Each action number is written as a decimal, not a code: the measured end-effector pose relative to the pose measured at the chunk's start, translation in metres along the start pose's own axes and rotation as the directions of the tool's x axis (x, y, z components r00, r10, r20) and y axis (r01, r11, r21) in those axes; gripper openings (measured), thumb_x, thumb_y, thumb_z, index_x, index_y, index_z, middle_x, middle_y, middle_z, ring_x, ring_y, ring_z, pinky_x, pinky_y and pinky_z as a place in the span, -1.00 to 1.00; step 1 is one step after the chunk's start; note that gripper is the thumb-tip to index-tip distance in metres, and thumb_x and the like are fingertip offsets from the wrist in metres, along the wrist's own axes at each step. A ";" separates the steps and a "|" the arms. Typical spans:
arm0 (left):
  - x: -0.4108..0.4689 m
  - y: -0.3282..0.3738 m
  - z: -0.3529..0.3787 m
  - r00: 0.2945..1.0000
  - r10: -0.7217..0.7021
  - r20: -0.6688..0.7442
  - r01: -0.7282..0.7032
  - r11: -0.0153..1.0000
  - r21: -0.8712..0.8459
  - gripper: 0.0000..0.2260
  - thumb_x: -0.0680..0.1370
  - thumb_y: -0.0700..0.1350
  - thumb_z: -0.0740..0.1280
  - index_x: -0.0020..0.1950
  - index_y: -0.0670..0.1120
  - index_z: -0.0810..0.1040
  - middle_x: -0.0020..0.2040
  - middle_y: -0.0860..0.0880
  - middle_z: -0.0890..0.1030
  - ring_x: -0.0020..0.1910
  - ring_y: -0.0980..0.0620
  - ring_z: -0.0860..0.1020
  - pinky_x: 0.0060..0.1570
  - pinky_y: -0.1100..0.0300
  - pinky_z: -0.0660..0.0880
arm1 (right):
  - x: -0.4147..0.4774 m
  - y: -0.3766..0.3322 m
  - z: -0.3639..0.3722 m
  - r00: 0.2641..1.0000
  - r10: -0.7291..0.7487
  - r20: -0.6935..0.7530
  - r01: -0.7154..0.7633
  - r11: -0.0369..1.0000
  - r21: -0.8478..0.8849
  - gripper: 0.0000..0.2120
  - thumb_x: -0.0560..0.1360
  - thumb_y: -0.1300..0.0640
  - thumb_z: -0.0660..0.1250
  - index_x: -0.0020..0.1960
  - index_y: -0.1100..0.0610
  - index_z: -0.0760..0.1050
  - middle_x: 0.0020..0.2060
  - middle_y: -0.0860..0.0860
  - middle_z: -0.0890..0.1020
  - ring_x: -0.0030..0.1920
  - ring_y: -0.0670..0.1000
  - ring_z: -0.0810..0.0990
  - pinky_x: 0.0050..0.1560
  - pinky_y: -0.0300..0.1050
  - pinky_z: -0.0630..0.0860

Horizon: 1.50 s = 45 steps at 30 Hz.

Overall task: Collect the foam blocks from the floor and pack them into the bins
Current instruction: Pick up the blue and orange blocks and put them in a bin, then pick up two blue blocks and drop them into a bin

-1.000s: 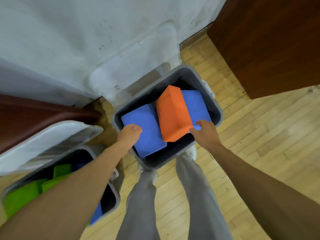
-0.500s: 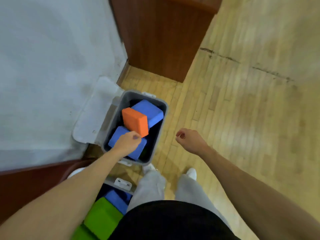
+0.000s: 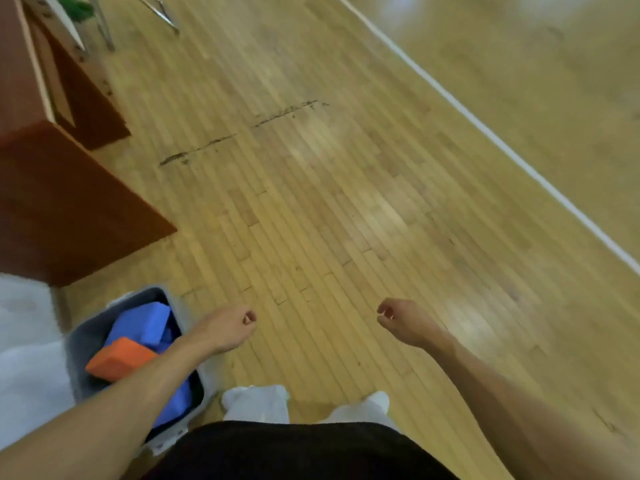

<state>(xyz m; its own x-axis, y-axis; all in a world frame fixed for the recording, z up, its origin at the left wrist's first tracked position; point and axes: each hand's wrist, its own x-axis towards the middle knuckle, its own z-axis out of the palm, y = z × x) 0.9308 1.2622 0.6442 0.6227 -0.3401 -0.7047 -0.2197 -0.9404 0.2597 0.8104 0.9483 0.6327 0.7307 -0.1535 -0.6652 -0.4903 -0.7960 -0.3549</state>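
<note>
The grey bin (image 3: 79, 341) at lower left holds blue foam blocks (image 3: 145, 322) and an orange block (image 3: 117, 355). The left hand (image 3: 228, 329) and right hand (image 3: 407, 323) hang loosely curled and hold nothing above the wooden floor (image 3: 346, 202). The person does best to look wider for loose blocks before reaching.

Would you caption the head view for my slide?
Left hand, right hand empty; grey bin holds blue blocks, orange block.

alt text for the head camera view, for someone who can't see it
The left hand and right hand hang loosely curled and empty over a wood floor. At lower left, a grey bin holds an orange block and blue blocks.
</note>
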 end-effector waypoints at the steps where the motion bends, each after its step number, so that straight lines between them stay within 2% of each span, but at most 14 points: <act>1: 0.008 0.034 0.003 1.000 0.029 -0.003 -0.029 0.999 0.040 -0.77 0.59 -0.02 0.19 0.18 -0.03 0.52 0.12 0.00 0.58 0.05 0.01 0.53 0.05 0.16 0.48 | -0.013 0.036 -0.002 0.999 0.042 -0.012 -0.042 0.998 0.043 -0.69 0.59 0.04 0.20 0.26 0.15 0.49 0.14 0.07 0.60 0.13 0.06 0.56 0.10 -0.09 0.48; 5: 0.038 0.179 0.022 0.986 0.165 0.033 -0.168 0.965 0.199 -0.79 0.57 -0.03 0.23 0.14 -0.04 0.54 0.08 0.00 0.58 0.05 0.02 0.52 0.04 0.20 0.45 | -0.067 0.165 -0.016 0.976 0.205 -0.080 -0.181 0.955 0.236 -0.69 0.60 0.03 0.19 0.27 0.14 0.49 0.16 0.07 0.60 0.14 0.05 0.56 0.13 -0.10 0.50; 11: 0.067 0.382 0.049 0.911 0.381 0.159 -0.413 0.816 0.406 -0.80 0.55 -0.02 0.26 0.10 -0.03 0.58 0.09 -0.03 0.63 0.08 -0.01 0.56 0.07 0.17 0.48 | -0.147 0.307 -0.032 0.872 0.463 -0.161 -0.327 0.795 0.512 -0.72 0.59 0.07 0.23 0.21 0.16 0.55 0.16 0.06 0.62 0.15 0.04 0.56 0.13 -0.14 0.47; 15: 0.088 0.503 0.063 0.851 0.486 0.198 -0.522 0.745 0.415 -0.79 0.57 -0.09 0.26 0.15 -0.10 0.58 0.09 -0.06 0.61 0.05 -0.01 0.55 -0.05 0.24 0.40 | -0.174 0.373 -0.035 0.761 0.637 -0.120 -0.355 0.565 0.745 -0.78 0.56 0.09 0.28 0.14 0.13 0.59 0.03 0.04 0.63 0.14 0.06 0.58 0.16 -0.10 0.48; 18: 0.104 0.571 0.079 0.833 0.495 0.248 -0.553 0.732 0.398 -0.80 0.59 -0.10 0.24 0.14 -0.08 0.58 0.05 -0.01 0.59 0.03 0.01 0.53 -0.07 0.25 0.36 | -0.186 0.414 -0.031 0.669 0.740 -0.071 -0.315 0.368 0.875 -0.81 0.54 0.10 0.30 0.10 0.13 0.59 -0.06 0.00 0.60 0.05 0.06 0.60 0.06 -0.09 0.49; 21: 0.135 0.621 0.099 0.850 0.445 0.281 -0.517 0.806 0.287 -0.85 0.57 -0.10 0.23 0.03 -0.06 0.58 -0.01 0.02 0.61 -0.05 0.03 0.56 -0.17 0.24 0.38 | -0.192 0.453 -0.033 0.609 0.793 0.003 -0.289 0.218 0.932 -0.84 0.54 0.11 0.29 0.07 0.12 0.57 -0.08 -0.02 0.60 -0.01 0.00 0.58 -0.05 -0.18 0.39; 23: 0.159 0.658 0.111 0.864 0.396 0.312 -0.456 0.878 0.148 -0.85 0.56 -0.09 0.23 -0.02 -0.07 0.59 -0.02 -0.08 0.65 -0.10 0.00 0.60 -0.07 0.15 0.46 | -0.191 0.483 -0.037 0.560 0.826 0.061 -0.272 0.114 0.956 -0.91 0.53 0.12 0.30 0.00 0.08 0.55 -0.10 0.00 0.61 -0.03 0.01 0.58 -0.07 -0.18 0.39; 25: 0.183 0.700 0.118 0.867 0.351 0.354 -0.399 0.915 0.069 -0.83 0.57 -0.09 0.24 0.02 -0.11 0.59 -0.01 -0.13 0.64 -0.10 -0.03 0.59 -0.04 0.09 0.46 | -0.189 0.516 -0.041 0.501 0.853 0.147 -0.233 -0.030 0.972 -0.93 0.52 0.14 0.29 -0.08 0.08 0.55 -0.13 0.03 0.63 -0.09 0.04 0.60 -0.10 -0.12 0.45; 28: 0.199 0.767 0.119 0.856 0.317 0.409 -0.376 0.924 0.071 -0.81 0.60 -0.12 0.22 0.08 -0.18 0.56 -0.01 -0.17 0.62 -0.07 -0.09 0.59 -0.05 0.07 0.45 | -0.190 0.546 -0.060 0.416 0.857 0.305 -0.073 -0.303 0.950 -0.90 0.53 0.19 0.25 -0.08 0.11 0.55 -0.17 0.06 0.61 -0.24 0.01 0.58 -0.28 -0.17 0.45; 31: 0.214 0.852 0.128 0.816 0.316 0.483 -0.413 0.905 0.104 -0.80 0.63 -0.12 0.19 0.11 -0.19 0.52 0.03 -0.18 0.60 -0.04 -0.11 0.57 0.09 0.02 0.45 | -0.197 0.585 -0.075 0.327 0.855 0.402 0.128 -0.462 0.878 -0.90 0.55 0.21 0.25 -0.04 0.15 0.54 -0.19 0.08 0.59 -0.27 0.01 0.55 -0.28 -0.18 0.45; 34: 0.216 0.936 0.155 0.787 0.333 0.519 -0.477 0.862 0.170 -0.80 0.63 -0.10 0.21 0.13 -0.18 0.53 0.01 -0.16 0.60 -0.02 -0.11 0.58 0.09 0.00 0.48 | -0.210 0.619 -0.076 0.278 0.840 0.466 0.232 -0.529 0.816 -0.92 0.55 0.17 0.27 -0.09 0.11 0.54 -0.18 0.07 0.60 -0.21 0.04 0.57 -0.20 -0.12 0.49; 37: 0.213 1.019 0.201 0.764 0.353 0.540 -0.543 0.804 0.243 -0.80 0.63 -0.10 0.21 0.12 -0.18 0.55 0.00 -0.18 0.61 0.00 -0.14 0.59 0.07 -0.01 0.50 | -0.219 0.663 -0.065 0.249 0.809 0.533 0.302 -0.588 0.751 -0.91 0.55 0.16 0.29 -0.10 0.13 0.55 -0.21 0.07 0.60 -0.23 0.04 0.57 -0.22 -0.14 0.48; 40: 0.192 1.104 0.260 0.715 0.374 0.591 -0.626 0.720 0.301 -0.81 0.63 -0.12 0.21 0.10 -0.19 0.55 0.00 -0.20 0.61 -0.02 -0.15 0.58 0.09 -0.02 0.49 | -0.233 0.722 -0.049 0.244 0.774 0.584 0.342 -0.632 0.695 -0.89 0.55 0.16 0.28 -0.04 0.16 0.57 -0.21 0.06 0.62 -0.26 0.02 0.57 -0.25 -0.15 0.47; 45: 0.128 1.230 0.366 0.628 0.404 0.666 -0.746 0.557 0.365 -0.80 0.62 -0.12 0.19 0.09 -0.17 0.57 -0.04 -0.15 0.61 -0.10 -0.07 0.56 -0.01 0.06 0.48 | -0.294 0.815 -0.038 0.285 0.710 0.645 0.329 -0.704 0.630 -0.87 0.49 0.22 0.26 -0.22 0.14 0.53 -0.29 0.07 0.59 -0.27 0.03 0.55 -0.31 -0.16 0.41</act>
<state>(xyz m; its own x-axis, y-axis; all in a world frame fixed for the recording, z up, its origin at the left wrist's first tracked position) 0.4657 0.0598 0.6320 -0.1979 -0.5976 -0.7770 -0.8611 -0.2728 0.4291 0.2140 0.3219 0.5639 -0.4463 -0.2312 -0.8645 0.2864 0.8784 -0.3827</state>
